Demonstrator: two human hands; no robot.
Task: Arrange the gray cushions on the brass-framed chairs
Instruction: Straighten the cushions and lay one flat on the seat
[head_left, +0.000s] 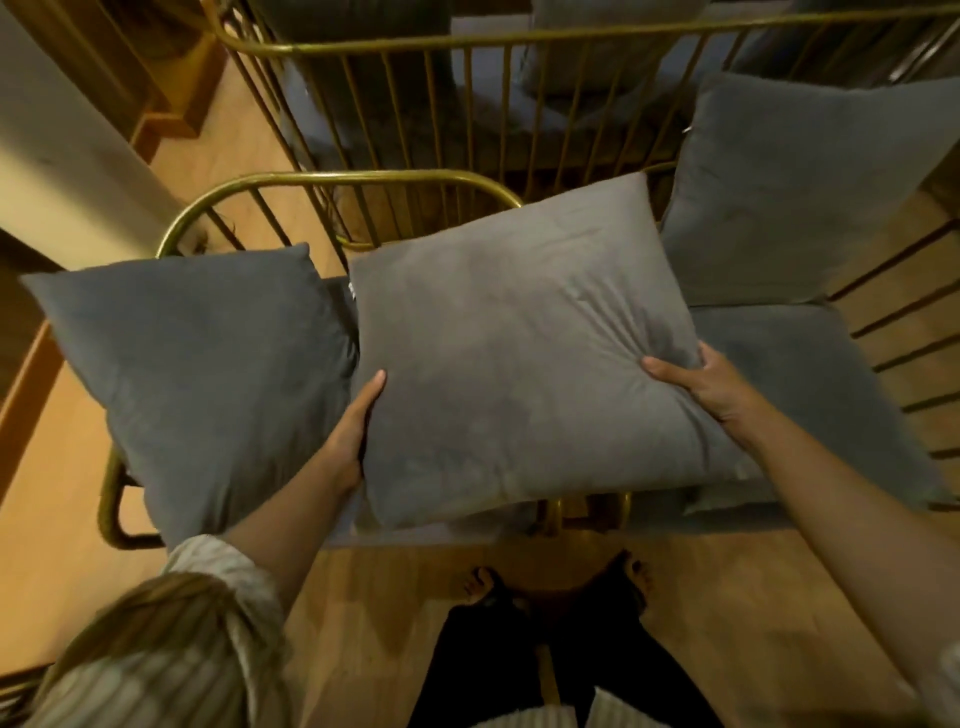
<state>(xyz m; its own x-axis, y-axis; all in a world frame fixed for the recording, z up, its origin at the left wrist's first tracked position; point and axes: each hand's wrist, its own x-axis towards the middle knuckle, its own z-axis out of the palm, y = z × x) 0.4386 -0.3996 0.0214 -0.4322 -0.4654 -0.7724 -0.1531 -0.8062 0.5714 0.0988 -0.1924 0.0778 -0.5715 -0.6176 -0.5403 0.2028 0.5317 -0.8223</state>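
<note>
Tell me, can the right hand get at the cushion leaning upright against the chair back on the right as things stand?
Probably not right now. The right hand is gripping the middle cushion along with the left hand. The upright cushion itself sits uncovered just beyond it, so once that hand lets go the way looks free.

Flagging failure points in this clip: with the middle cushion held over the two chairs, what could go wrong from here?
1. The held cushion spans the gap between the two chair frames; lowered here, it might sag into that gap.
2. The right hand has only a pinched grip near one corner, and the left hand presses flat on the edge, so the cushion could slip or tilt.
3. It may nudge the left cushion, which already overhangs the front of the brass frame, toward the floor.
</note>
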